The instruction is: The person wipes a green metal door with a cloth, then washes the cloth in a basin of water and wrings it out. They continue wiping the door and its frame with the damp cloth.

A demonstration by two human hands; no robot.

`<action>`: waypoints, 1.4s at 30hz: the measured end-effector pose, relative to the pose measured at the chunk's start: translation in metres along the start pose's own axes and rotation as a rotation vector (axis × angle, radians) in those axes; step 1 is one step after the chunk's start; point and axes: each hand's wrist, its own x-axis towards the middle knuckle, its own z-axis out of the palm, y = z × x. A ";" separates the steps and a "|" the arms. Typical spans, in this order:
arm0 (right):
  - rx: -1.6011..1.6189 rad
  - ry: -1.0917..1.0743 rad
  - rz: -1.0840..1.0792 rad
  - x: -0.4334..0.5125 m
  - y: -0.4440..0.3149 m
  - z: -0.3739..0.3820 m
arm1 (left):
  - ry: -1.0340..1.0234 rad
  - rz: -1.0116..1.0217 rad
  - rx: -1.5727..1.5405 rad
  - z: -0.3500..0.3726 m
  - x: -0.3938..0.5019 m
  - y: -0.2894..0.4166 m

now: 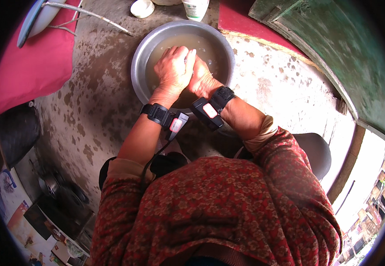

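A wide metal basin (139, 68) with cloudy brownish water (209, 43) stands on the floor before me. Over the water, my left hand (174, 68) and my right hand (201, 76) are pressed together, fingers bent and partly overlapping. A small dark spot shows between them near the fingertips; whether they hold something is hidden. A few bubbles float to the right of my hands. Each wrist wears a black strap, with a black device on the left (176, 125) and another on the right (208, 113).
Beyond the basin are a white round lid or dish (142, 9) and a white plastic container (195, 9). A bare branch (92, 16) juts in from the upper left, near a red cloth (43, 66). A green wooden door (338, 50) rises at right. The concrete floor (92, 99) has dark blotches.
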 end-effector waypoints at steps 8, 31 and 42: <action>0.504 0.187 0.421 0.011 0.016 -0.003 | -0.067 -0.048 0.013 0.001 -0.007 -0.006; 0.266 0.262 0.173 0.016 0.016 -0.012 | -0.133 -0.181 -0.119 0.011 -0.006 -0.009; -1.754 -0.231 -0.640 0.030 -0.114 -0.129 | -0.304 -0.967 -0.613 -0.070 -0.026 -0.160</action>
